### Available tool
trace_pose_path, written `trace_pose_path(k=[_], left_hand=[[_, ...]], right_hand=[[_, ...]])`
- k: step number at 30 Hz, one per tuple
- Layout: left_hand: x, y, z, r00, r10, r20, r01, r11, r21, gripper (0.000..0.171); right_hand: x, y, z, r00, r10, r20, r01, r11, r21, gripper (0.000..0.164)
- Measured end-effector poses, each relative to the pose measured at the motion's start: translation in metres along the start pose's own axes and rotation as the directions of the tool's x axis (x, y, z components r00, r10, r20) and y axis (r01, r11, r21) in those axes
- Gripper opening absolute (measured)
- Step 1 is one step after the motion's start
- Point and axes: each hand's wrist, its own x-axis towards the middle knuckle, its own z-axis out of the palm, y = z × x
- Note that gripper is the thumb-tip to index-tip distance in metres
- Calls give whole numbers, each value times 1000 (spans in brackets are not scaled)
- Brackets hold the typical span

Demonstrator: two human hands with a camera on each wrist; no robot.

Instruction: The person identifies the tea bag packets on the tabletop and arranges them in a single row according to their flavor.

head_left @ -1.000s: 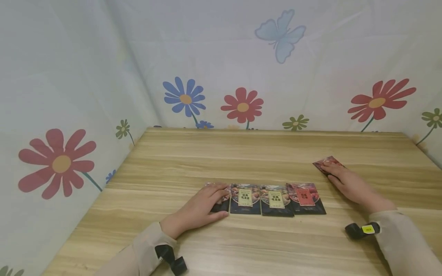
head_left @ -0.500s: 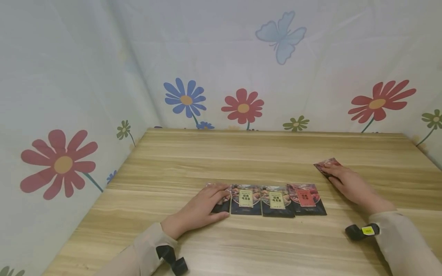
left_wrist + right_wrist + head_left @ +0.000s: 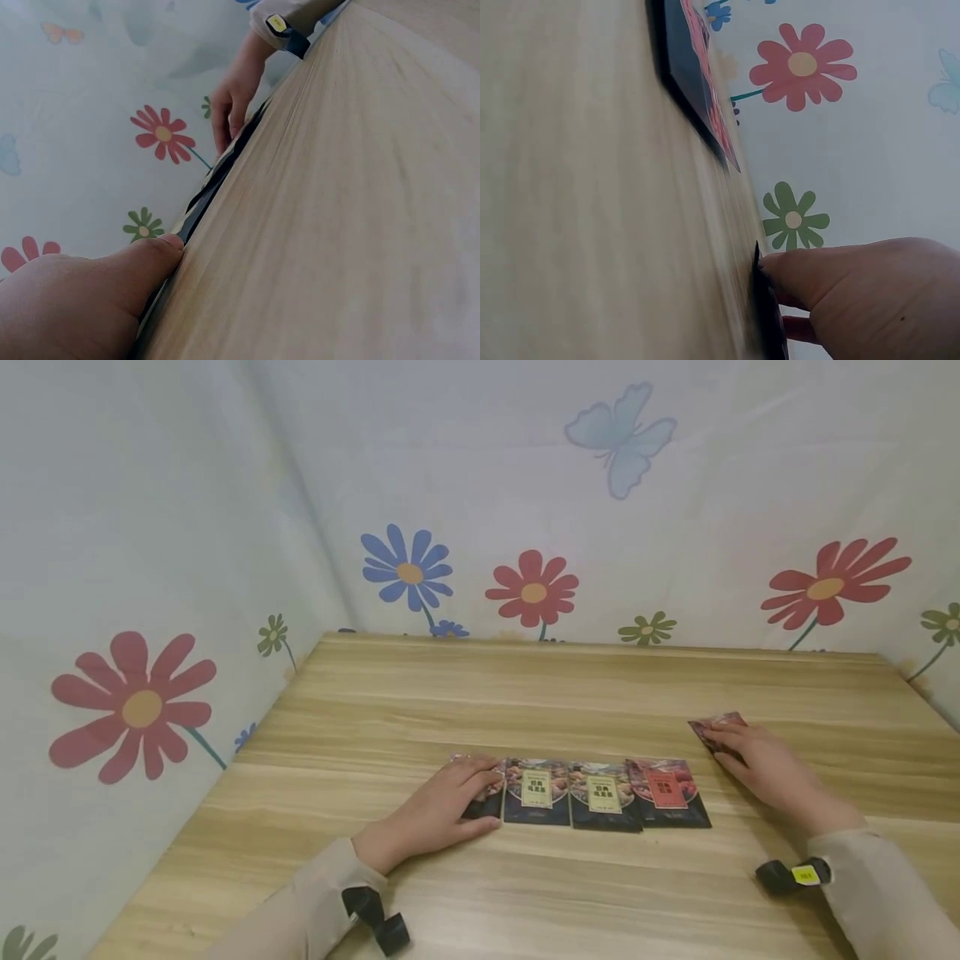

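Note:
Tea sachets with dark lower ends lie in a row on the wooden table. In the head view, my left hand [image 3: 438, 802] rests over the leftmost sachet [image 3: 482, 807], covering most of it. Its thumb lies along the sachet's near edge. Beside it come a yellow-labelled sachet [image 3: 537, 793], another yellow-labelled sachet [image 3: 606, 797] and a red-labelled sachet [image 3: 667, 793]. Further back and right, my right hand [image 3: 765, 772] holds a reddish sachet [image 3: 712, 725], turned at an angle. The right wrist view shows the thumb [image 3: 791, 271] at that sachet's dark edge [image 3: 768, 319]; the fingertips are hidden.
The wooden table [image 3: 480, 693] has its back edge against a white curtain [image 3: 450, 460] printed with flowers and a butterfly. Black wrist cameras [image 3: 378, 922] are strapped over both sleeves.
My right hand and its sachet have come slightly nearer the row's level. The left hand keeps its place on the leftmost sachet. The view has shifted a little.

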Motion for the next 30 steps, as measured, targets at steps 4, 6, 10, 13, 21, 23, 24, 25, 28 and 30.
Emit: trace_pose_path(k=[4, 6, 10, 13, 21, 23, 24, 25, 28, 30], left_hand=[[1, 0, 0, 1000, 4, 0, -4, 1000, -5, 61], [2, 0, -1, 1000, 9, -1, -9, 1000, -8, 61], [2, 0, -2, 1000, 19, -9, -19, 1000, -14, 61], [1, 0, -2, 1000, 25, -14, -25, 1000, -18, 60], [0, 0, -1, 999, 30, -18, -30, 999, -24, 59], [0, 0, -1, 999, 29, -17, -29, 999, -25, 60], [0, 0, -1, 999, 28, -17, -28, 999, -27, 60], [0, 0, -1, 1000, 27, -16, -27, 999, -27, 60], [0, 1, -2, 1000, 22, -12, -22, 999, -26, 60], [0, 1, -3, 1000, 22, -11, -22, 999, -24, 60]], right_hand=[[-4, -2, 1, 1000, -1, -23, 1, 1000, -10, 40], [-6, -3, 1, 999, -8, -36, 7, 1000, -16, 39], [-8, -4, 1, 999, -16, -49, 15, 1000, -24, 38], [-9, -6, 0, 999, -13, -48, 11, 999, -36, 38], [-16, -11, 1, 997, -29, -72, 26, 998, -52, 38], [-17, -12, 2, 996, -34, -80, 30, 998, -56, 38], [-18, -13, 2, 995, -37, -88, 32, 998, -60, 37], [-18, -13, 2, 995, -40, -93, 34, 998, -62, 37], [-21, -16, 2, 994, -42, -100, 35, 997, -64, 37], [-22, -18, 3, 994, -38, -99, 31, 997, -65, 37]])
